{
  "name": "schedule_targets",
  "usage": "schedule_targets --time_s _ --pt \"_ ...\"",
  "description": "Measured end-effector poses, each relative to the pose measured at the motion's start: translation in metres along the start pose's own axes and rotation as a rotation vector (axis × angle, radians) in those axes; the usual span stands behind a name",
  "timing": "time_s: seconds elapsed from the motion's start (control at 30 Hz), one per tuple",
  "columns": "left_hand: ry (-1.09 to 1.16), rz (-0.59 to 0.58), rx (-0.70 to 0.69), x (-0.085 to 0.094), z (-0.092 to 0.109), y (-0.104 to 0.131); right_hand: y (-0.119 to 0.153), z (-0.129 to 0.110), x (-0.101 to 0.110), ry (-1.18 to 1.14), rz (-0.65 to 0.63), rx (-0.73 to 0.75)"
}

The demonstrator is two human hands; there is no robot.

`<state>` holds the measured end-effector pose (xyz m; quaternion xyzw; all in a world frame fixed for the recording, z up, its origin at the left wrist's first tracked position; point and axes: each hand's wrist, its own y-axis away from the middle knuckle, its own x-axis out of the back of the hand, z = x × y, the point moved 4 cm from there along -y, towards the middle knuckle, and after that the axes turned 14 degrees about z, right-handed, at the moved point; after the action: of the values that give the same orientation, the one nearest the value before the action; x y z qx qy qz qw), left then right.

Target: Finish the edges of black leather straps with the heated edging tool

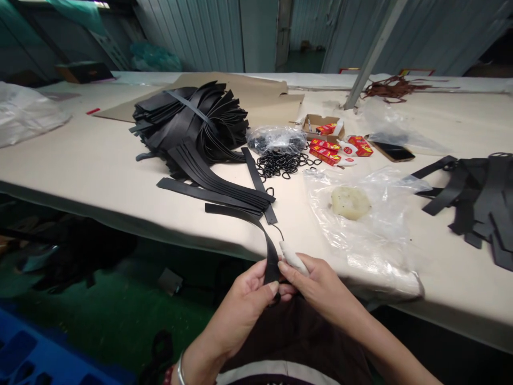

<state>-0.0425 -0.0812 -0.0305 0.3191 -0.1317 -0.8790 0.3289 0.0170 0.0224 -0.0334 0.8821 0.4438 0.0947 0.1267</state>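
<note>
- Two hands pinch one black strap (267, 251) at the table (100, 160) edge; the strap could slip and drag off, since most of it trails away.
- Left hand (244, 299) grips the strap end; right hand (316, 283) clasps a white tube (292, 258).
- Strap runs toward 11 o'clock from the hands.

2 hands (244, 299) (316, 283), 1 phone (393, 152), 1 cardboard box (320, 124), 1 pale round lump (350, 202), 2 heaps of black straps (192, 120) (481, 198).
</note>
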Motion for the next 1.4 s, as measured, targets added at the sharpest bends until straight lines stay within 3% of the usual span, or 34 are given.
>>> schedule_targets --time_s 0.17,0.47,0.63,0.73,0.9,1.07,1.2,1.4 --pt "0.02 0.026 -0.003 0.0 -0.003 0.0 -0.002 0.0 -0.006 -0.183 -0.04 -0.114" --pt "-0.074 0.088 0.055 0.003 -0.006 0.0 0.005 -0.002 -0.003 -0.117 0.028 -0.047" --pt "-0.036 0.073 0.058 -0.002 -0.005 -0.001 0.007 0.001 0.012 0.23 0.224 0.258" --pt "-0.013 0.042 0.049 -0.007 -0.005 -0.002 0.012 0.002 0.014 0.303 0.219 0.465" --pt "0.006 0.038 0.037 -0.014 -0.009 -0.002 0.02 0.003 0.018 0.311 0.195 0.538" --pt "-0.166 0.063 -0.075 -0.01 -0.011 -0.002 0.037 -0.013 0.023 0.533 0.279 1.051" --pt "-0.212 0.076 -0.049 -0.009 -0.014 -0.001 0.054 -0.022 0.024 0.748 0.319 1.378" --pt "-0.139 0.064 -0.064 -0.017 -0.013 0.003 0.066 -0.036 0.028 0.815 0.235 1.492"
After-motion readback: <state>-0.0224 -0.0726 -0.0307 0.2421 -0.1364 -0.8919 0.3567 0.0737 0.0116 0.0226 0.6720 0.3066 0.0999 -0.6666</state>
